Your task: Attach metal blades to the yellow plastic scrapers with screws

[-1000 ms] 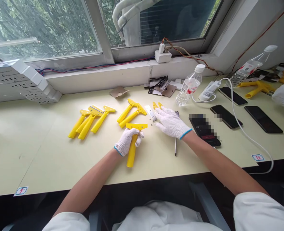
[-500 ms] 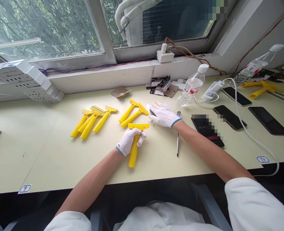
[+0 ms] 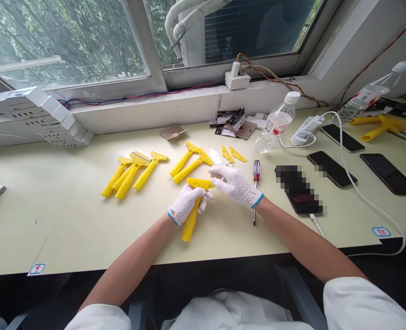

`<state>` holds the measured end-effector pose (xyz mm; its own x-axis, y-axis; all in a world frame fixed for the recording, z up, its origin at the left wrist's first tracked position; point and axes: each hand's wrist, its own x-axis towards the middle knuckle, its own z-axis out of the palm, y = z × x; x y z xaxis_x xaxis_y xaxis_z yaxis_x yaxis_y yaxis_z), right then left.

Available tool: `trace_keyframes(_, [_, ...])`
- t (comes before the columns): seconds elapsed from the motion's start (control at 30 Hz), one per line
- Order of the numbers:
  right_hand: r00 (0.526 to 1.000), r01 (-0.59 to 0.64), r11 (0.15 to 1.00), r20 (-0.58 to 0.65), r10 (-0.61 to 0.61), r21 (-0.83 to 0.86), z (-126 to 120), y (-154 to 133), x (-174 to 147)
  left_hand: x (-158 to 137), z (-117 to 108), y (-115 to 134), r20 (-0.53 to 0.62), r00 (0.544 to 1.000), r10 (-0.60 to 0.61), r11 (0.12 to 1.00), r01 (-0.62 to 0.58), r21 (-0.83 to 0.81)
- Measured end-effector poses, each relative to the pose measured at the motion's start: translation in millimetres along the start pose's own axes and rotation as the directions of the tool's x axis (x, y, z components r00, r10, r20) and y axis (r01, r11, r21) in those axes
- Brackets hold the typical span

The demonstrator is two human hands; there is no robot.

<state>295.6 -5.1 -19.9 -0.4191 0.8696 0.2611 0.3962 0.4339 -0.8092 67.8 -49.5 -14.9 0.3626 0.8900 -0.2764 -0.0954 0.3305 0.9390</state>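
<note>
The left hand [image 3: 186, 204], in a white knit glove, has its fingers wrapped tight around the handle of a yellow scraper [image 3: 193, 207] lying near the middle of the pale table [image 3: 86, 229], head pointing away; the right hand [image 3: 236, 184], gloved too, rests its fingertips at the scraper's head, fingers loosely together, though whether they pinch anything I cannot tell. A red-handled screwdriver [image 3: 255, 188] lies just beside the right wrist; two yellow clamp plates [image 3: 233, 154] and a metal blade [image 3: 216, 156] lie just beyond, near two more scrapers [image 3: 190, 161].

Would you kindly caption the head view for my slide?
Gloved left hand grips a yellow scraper; right hand touches its head.
</note>
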Motion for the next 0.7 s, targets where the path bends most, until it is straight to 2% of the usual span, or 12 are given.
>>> trace_keyframes(0.07, [0.961, -0.268, 0.943, 0.129, 0.246, 0.199, 0, -4, 0, -1, 0, 1, 0.054, 0.999, 0.011, 1.000, -0.011, 0.003])
trace_keyframes(0.1, [0.920, -0.377, 0.879, 0.230, 0.318, 0.291, 0, -6, 0, -2, 1, 1, 0.083, 0.996, 0.019, 1.000, -0.019, -0.005])
trace_keyframes(0.17, [0.851, -0.514, 0.735, 0.374, 0.370, 0.442, 0, -9, -2, -4, 1, 2, 0.141, 0.989, 0.035, 0.999, -0.032, -0.022])
trace_keyframes(0.23, [0.830, -0.554, 0.633, 0.425, 0.362, 0.541, 0, -11, -4, -6, 2, 3, 0.194, 0.980, 0.041, 0.999, -0.037, -0.025])
trace_keyframes(0.3, [0.819, -0.570, 0.577, 0.458, 0.345, 0.585, 1, -11, -6, -8, 3, 4, 0.226, 0.974, 0.038, 0.999, -0.033, -0.025])
trace_keyframes(0.4, [0.807, -0.584, 0.605, 0.465, 0.364, 0.541, -1, -9, -6, -11, 4, 6, 0.218, 0.976, 0.022, 0.999, -0.011, -0.051])
trace_keyframes(0.47, [0.851, -0.522, 0.738, 0.317, 0.419, 0.427, -8, -4, -3, -11, 4, 6, 0.186, 0.982, 0.009, 0.997, 0.005, -0.074])
trace_keyframes(0.53, [0.901, -0.425, 0.881, 0.007, 0.433, 0.209, -22, 5, 1, -9, 3, 4, 0.149, 0.989, -0.006, 0.995, 0.021, -0.096])
trace_keyframes(0.57, [0.898, -0.398, 0.914, -0.174, 0.405, 0.076, -31, 11, 4, -8, 2, 3, 0.132, 0.991, -0.014, 0.994, 0.028, -0.105])
trace_keyframes(0.6, [0.865, -0.399, 0.916, -0.344, 0.364, -0.034, -40, 17, 7, -7, 2, 2, 0.119, 0.993, -0.020, 0.994, 0.033, -0.109])
trace_keyframes(0.67, [0.815, -0.411, 0.893, -0.513, 0.270, -0.183, -58, 32, 12, -5, 1, 0, 0.098, 0.995, -0.026, 0.995, 0.035, -0.098])
trace_keyframes(0.7, [0.807, -0.419, 0.880, -0.536, 0.248, -0.223, -66, 40, 14, -5, 1, -2, 0.090, 0.996, -0.028, 0.996, 0.036, -0.083])
